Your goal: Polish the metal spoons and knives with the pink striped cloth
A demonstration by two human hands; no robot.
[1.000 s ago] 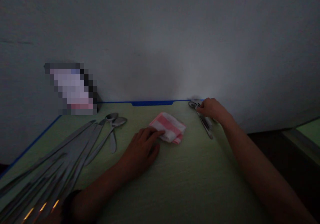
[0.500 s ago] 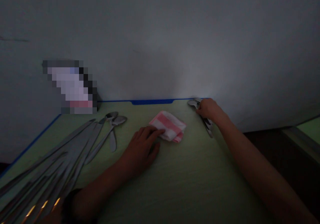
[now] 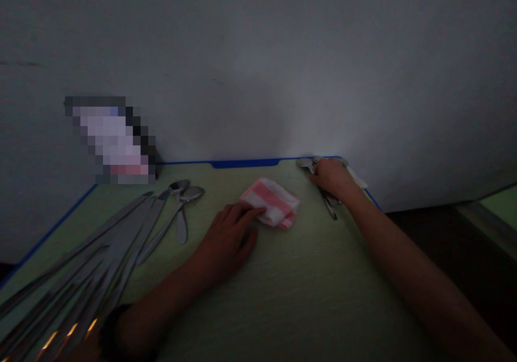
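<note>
My left hand [image 3: 234, 232] lies on the table with its fingers outstretched. Its index finger rests on the edge of a folded pink-and-white cloth [image 3: 271, 203]. At the back right, my right hand [image 3: 333, 180] is closed over a small group of metal spoons [image 3: 305, 163], gripping at least one. The spoon bowls point towards the wall, while a handle [image 3: 332, 211] shows below the hand. My palm and fingers hide the middle of this group.
Several table knives [image 3: 121, 238] lie fanned out on the left of the pale green table [image 3: 283, 286]. Beside them, spoons [image 3: 191, 193] lie crossed. A pixelated upright object [image 3: 111, 141] leans at the back left. The wall [image 3: 250, 82] meets the table's blue far edge [image 3: 245, 164].
My right hand has shifted slightly left, along with the spoons under it. More spoon bowls and a pale strip at the table's right edge now show. My left hand and the cloth stay put.
</note>
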